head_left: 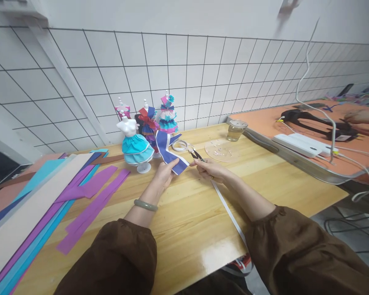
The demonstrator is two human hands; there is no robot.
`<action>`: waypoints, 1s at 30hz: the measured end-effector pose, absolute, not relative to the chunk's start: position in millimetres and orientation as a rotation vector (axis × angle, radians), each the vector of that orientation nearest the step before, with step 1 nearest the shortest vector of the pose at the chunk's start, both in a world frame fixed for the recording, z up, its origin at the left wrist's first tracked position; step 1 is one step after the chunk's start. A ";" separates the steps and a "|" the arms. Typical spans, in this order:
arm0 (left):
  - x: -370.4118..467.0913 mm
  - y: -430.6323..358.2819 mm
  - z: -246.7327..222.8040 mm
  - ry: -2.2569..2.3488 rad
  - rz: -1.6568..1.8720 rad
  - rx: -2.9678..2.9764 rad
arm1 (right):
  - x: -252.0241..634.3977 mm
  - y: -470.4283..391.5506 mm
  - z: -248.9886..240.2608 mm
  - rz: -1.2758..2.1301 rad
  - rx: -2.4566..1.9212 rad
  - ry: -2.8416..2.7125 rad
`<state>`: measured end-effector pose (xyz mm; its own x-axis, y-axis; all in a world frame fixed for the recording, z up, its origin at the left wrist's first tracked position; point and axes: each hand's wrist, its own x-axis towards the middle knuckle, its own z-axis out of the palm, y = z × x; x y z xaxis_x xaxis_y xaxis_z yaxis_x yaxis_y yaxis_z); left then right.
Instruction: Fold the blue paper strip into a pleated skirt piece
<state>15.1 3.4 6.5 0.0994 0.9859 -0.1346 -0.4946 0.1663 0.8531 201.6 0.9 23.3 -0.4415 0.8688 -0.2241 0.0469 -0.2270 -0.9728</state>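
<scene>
My left hand (164, 175) is closed around a blue strip (169, 156) with white edging, thumb on top. The strip bends upward away from me, its near end tilted to the right. My right hand (209, 169) is at that near end, with thumb and forefinger pinched together. A narrow white ribbon (226, 205) runs from under this hand across the table and over the front edge. Just behind the right fingers is a black-handled tool (197, 155), perhaps scissors, partly covered by the hand. Beside it lies a white ring-shaped roll (180, 145).
Several small dress forms in ruffled dresses, one turquoise (135, 148), stand behind my left hand. Coloured strips (89, 190) cover the table's left side. A clear plate (223, 150) of small bits and a glass cup (236, 130) stand right. Another person's hand (364, 116) is over the orange table (264, 123).
</scene>
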 end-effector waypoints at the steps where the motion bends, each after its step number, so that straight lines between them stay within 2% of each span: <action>1: 15.5 2.8 7.0 0.866 1.250 0.756 | 200.5 0.2 23.4 1.748 -1.094 -1.420; 15: 26.2 -2.3 3.5 0.924 1.169 0.740 | 193.8 -4.7 19.4 1.650 -1.064 -1.525; 30: 15.7 4.9 12.8 0.850 1.418 0.614 | 189.5 -9.9 18.4 1.720 -1.049 -1.602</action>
<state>15.7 4.9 12.8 -0.0474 0.9891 -0.1392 -0.5891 0.0849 0.8036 189.5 -9.9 18.4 -0.5368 0.8269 -0.1673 0.1083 -0.1291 -0.9857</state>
